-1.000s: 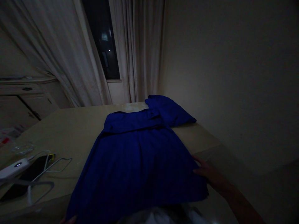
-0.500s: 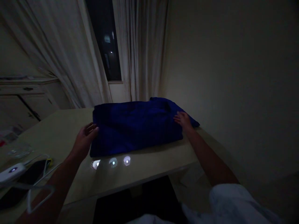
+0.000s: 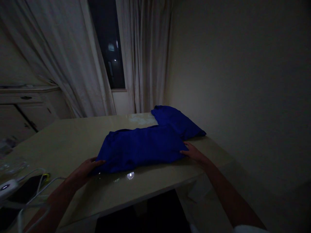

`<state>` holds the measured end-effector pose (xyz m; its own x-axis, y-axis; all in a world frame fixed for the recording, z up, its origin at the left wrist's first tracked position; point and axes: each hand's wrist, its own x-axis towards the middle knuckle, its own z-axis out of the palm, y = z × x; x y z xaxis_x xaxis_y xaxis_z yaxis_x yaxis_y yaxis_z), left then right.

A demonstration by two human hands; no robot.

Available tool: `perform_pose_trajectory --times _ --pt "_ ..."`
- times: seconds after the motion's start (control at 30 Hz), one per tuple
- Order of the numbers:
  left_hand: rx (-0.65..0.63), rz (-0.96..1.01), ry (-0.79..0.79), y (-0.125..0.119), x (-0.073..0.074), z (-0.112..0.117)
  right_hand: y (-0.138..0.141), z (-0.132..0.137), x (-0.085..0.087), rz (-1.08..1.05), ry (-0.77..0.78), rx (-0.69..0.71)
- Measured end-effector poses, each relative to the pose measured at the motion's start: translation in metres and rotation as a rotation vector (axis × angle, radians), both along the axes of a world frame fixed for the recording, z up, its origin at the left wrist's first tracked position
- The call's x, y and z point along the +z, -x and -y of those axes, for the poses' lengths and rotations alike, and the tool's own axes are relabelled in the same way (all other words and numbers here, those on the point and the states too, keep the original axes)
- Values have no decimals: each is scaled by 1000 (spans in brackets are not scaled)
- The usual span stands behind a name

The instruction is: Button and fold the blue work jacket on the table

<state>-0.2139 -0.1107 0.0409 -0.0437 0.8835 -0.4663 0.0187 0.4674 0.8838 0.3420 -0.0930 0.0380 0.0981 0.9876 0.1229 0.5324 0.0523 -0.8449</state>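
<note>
A dark blue garment (image 3: 143, 147) lies folded into a low band across the pale table (image 3: 73, 136). Behind its right end sits a second folded blue piece (image 3: 177, 121). My left hand (image 3: 86, 168) rests at the garment's near left corner, fingers stretched out against the cloth edge. My right hand (image 3: 193, 152) lies at the near right corner, fingers flat and touching the fabric. Neither hand visibly grips the cloth.
At the table's left end lie a dark phone (image 3: 26, 187), a white device (image 3: 7, 187) and white cables (image 3: 36, 194). Pale curtains (image 3: 80, 61) frame a dark window (image 3: 109, 45) behind. A cabinet (image 3: 24, 106) stands at left. The table's front edge runs just below my hands.
The garment's lower half was folded up over the top, then the bundle came back toward me. Both hands moved from the far corners to the near corners.
</note>
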Motion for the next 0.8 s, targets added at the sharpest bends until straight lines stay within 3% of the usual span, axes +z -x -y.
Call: perform_pose_trajectory --times 0.1,0.17,0.23,0.33,0.47,0.63,0.8 --pt "-48 -45 34 16 -21 47 -46 56 15 -185 336 216" --pt "26 -179 -24 23 -37 68 -68 86 21 -221 453 224" --pt "51 -257 -89 22 -45 75 -72 98 24 -231 469 178" --pt "65 -233 -107 10 -36 62 -55 81 22 -187 474 38" --pt "190 -157 -21 -9 -9 34 -30 32 16 105 422 -216" --pt "77 75 130 -32 13 10 -5 -5 10 -34 360 -92" --pt "56 39 42 -36 26 1 8 6 9 -229 287 1"
